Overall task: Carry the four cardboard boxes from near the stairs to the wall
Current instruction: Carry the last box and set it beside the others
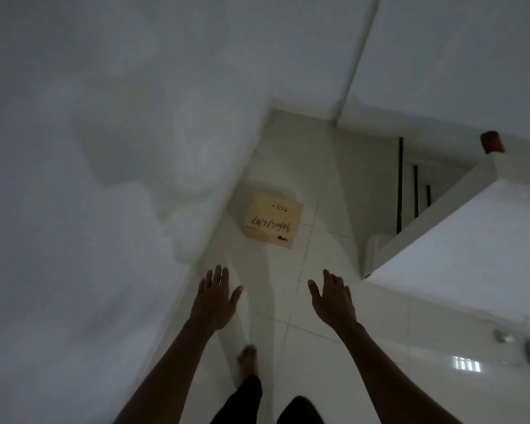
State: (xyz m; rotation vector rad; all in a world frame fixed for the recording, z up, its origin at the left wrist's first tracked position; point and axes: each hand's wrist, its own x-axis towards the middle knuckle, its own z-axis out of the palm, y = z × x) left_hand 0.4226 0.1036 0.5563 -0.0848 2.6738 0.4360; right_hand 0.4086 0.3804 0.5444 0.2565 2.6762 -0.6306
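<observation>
Your left hand [214,298] and right hand [334,298] reach forward, fingers spread, holding nothing. The flat tan cardboard box with black handwriting [273,220] lies on the white tiled floor [303,332] straight ahead, between and beyond both hands, beside the white wall [104,179], slightly nearer your left hand.

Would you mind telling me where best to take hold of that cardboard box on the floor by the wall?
Probably by its two opposite side faces, one open hand each: left hand on the wall side, right hand on the stairwell side. The cardboard box lies flat on the tiled floor, shows no handles, and both empty hands are already spread ahead of it.
</observation>
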